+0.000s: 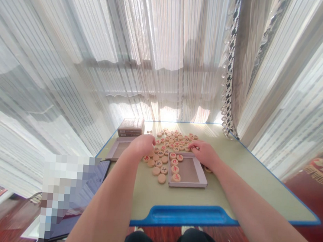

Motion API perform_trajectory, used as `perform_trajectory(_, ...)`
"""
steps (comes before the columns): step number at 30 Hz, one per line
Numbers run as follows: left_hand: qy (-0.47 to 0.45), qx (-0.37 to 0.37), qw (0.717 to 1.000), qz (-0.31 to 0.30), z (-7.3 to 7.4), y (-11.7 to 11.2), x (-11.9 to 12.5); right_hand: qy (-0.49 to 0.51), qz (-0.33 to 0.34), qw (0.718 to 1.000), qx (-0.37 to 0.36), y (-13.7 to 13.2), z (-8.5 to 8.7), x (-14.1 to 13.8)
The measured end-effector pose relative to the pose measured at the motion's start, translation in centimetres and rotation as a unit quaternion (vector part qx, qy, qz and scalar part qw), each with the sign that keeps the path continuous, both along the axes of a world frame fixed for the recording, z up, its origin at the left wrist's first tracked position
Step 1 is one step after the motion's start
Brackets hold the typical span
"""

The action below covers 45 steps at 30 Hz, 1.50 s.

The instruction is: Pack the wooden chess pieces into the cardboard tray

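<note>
On the pale green table (pixel 259 184), many round wooden pieces (pixel 158 163) lie in a loose spread in the middle, some showing red characters, some dark ones, and some a plain face. The left hand (pixel 143 145) is above the left side of this spread, with its fingers bent inward. The right hand (pixel 204 150) reaches over the far right corner of a shallow tray (pixel 202 184), and its fingers point down to the pieces just behind it. The fingertips are small and partly hidden, so I cannot tell whether either hand is closed on a piece.

Inside this tray stand five red-marked pieces (pixel 175 169): four make a column along the left wall, and the fifth is beside the farthest one. One more piece (pixel 208 169) is partly covered by the right wrist, outside the tray.

To the left of the left hand lies a second tray (pixel 113 149), and just behind it are stacked boxes (pixel 131 125). A tablet (pixel 89 190) is at the table's left edge. Beyond the table hang striped curtains (pixel 166 61).
</note>
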<state>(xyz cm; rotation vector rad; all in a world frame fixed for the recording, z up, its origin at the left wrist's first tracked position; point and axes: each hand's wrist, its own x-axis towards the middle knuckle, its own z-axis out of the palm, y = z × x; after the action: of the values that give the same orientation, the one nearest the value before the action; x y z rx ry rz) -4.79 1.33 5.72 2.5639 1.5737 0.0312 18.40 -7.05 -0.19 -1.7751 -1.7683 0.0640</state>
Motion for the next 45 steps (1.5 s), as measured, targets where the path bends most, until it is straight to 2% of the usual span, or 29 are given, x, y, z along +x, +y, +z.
perform_trajectory(5,0.038,-0.038,0.998,0.016,0.9,-1.1,0.1,-0.002,-0.001,1.000,-0.004,0.0,0.1,-0.1)
perform_trajectory(11,-0.002,-0.012,1.000,0.009,0.4,-0.8,0.3,0.001,-0.001,1.000,-0.011,0.0,0.0,0.0)
perform_trajectory(15,-0.017,-0.025,1.000,0.002,0.2,-0.5,0.2,0.001,0.000,1.000,-0.009,0.0,-0.1,0.1)
perform_trajectory(20,-0.015,0.030,0.999,0.020,0.1,0.2,-0.2,-0.002,-0.001,1.000,-0.009,0.0,0.1,0.1)
perform_trajectory(22,-0.002,0.031,0.999,0.024,-0.2,0.5,-0.3,-0.002,-0.005,1.000,-0.010,-0.1,0.2,0.0)
perform_trajectory(29,-0.027,0.037,0.998,-0.030,-1.4,1.1,0.2,0.011,-0.027,0.999,-0.013,-0.3,0.4,-0.2)
perform_trajectory(35,-0.036,0.065,0.996,-0.040,-1.5,1.1,0.4,0.015,-0.047,0.998,-0.025,-0.6,0.5,-0.1)
perform_trajectory(39,-0.023,0.079,0.996,-0.032,-1.6,1.2,0.5,0.013,-0.050,0.998,-0.024,-0.6,0.4,-0.1)
perform_trajectory(45,0.000,0.093,0.996,0.011,-1.6,1.1,0.4,0.009,-0.052,0.998,-0.025,-0.7,0.4,0.0)
